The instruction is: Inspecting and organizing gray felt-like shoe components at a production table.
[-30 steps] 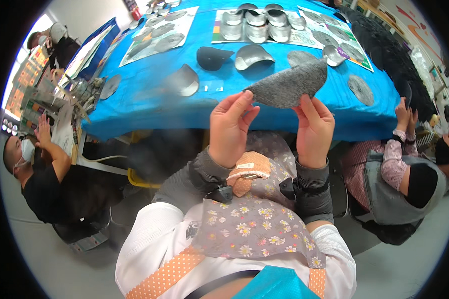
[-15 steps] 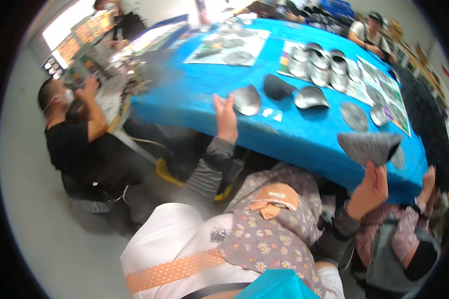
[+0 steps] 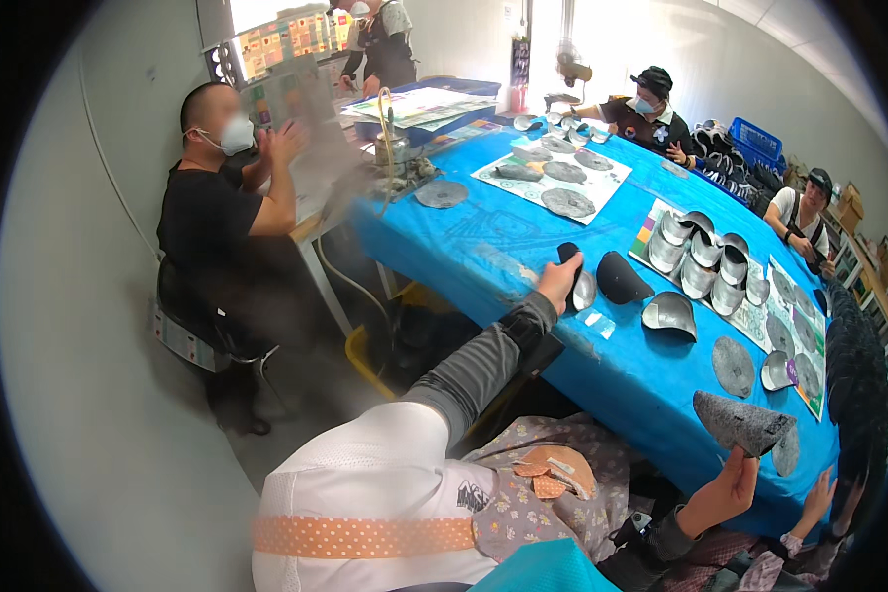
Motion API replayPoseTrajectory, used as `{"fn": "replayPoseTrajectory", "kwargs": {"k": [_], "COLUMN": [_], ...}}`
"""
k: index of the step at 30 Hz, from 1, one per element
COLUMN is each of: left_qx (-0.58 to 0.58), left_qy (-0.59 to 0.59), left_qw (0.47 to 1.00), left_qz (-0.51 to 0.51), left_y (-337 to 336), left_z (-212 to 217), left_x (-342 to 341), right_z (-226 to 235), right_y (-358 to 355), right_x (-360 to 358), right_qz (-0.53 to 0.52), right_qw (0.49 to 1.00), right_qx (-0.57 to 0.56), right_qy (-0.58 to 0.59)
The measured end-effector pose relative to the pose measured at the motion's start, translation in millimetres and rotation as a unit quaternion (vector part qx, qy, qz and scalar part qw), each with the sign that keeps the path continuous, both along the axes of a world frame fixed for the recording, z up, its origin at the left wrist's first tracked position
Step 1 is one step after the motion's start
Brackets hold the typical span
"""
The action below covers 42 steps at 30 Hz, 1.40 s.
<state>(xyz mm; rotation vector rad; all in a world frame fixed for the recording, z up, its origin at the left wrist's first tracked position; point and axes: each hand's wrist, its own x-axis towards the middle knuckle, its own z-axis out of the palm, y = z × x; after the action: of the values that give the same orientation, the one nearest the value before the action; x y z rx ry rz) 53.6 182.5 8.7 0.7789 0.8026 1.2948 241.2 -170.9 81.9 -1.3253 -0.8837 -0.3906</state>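
My left hand (image 3: 556,283) reaches over the table's near edge and is closed on a curved silver-and-dark piece (image 3: 583,293), shaped like a cap brim and seen edge-on. Lower right, my right hand (image 3: 725,493) pinches the lower corner of a speckled grey folded piece (image 3: 743,422), raised in front of the table edge. Beside my left hand lie a dark curved piece (image 3: 622,279) and a silver curved piece (image 3: 670,315). Flat grey round pieces, including one disc (image 3: 733,366), lie farther right.
Several silver curved pieces (image 3: 698,259) stand in rows on a printed sheet on the blue-covered table (image 3: 444,252). A masked person (image 3: 212,207) sits at left near a metal pot (image 3: 392,150). Another person's hand (image 3: 817,501) is at the right edge.
The view has swung left and up. My left hand, earlier with fingers apart beside the silver curved piece, has closed on it. My right hand still holds the grey folded piece.
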Motion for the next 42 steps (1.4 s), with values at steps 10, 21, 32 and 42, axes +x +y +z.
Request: {"fn": "replayPoseTrajectory", "kwargs": {"k": [10,21,32,42], "left_qx": [-0.031,0.056,0.046,0.556], "left_qy": [-0.178,-0.356,-0.045,-0.356], "left_qw": [0.972,0.896,0.998,0.566], "left_qz": [-0.151,-0.26,0.014,-0.494], "left_y": [-25,-99,-57,-267], "left_z": [27,48,5,177], "left_x": [5,-12,-2,-36], "right_z": [0,19,20,-3], "right_y": [-1,-2,-5,2], "right_x": [4,0,1,-8], "right_qz": [0.059,0.093,0.081,0.024], "right_qw": [0.998,0.994,0.991,0.997], "right_qx": [0.007,0.014,0.021,-0.007], "right_qy": [0.033,-0.049,-0.108,-0.078]}}
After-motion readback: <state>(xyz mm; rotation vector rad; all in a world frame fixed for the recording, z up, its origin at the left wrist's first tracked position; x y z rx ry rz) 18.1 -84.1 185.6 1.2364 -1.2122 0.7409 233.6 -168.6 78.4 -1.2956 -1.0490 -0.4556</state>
